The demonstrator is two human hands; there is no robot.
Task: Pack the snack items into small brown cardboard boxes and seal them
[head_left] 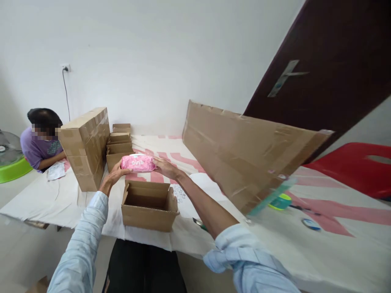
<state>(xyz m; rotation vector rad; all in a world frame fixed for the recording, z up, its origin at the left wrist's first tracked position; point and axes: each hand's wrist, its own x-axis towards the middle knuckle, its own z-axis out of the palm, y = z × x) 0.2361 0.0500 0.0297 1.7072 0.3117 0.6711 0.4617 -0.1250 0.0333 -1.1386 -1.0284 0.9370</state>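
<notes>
Between my two hands is a pink soft pack (139,163) with white lettering, which looks like a pack of wet wipes. My left hand (115,174) grips its left end, thumb along the lower edge. At its right end, my right hand (165,167) has its fingers closed on it. The pack is held level, in the air above and behind an open cardboard box (148,217). That box stands near the table's front edge, its inside dark and its bottom hidden from me.
Taped cartons (88,150) are stacked at the left, beside a row of open boxes (119,152). A large cardboard sheet (244,150) leans at the right. Beyond it are a tape roll (280,201) and a red chair (354,167). A person in purple (42,148) sits far left.
</notes>
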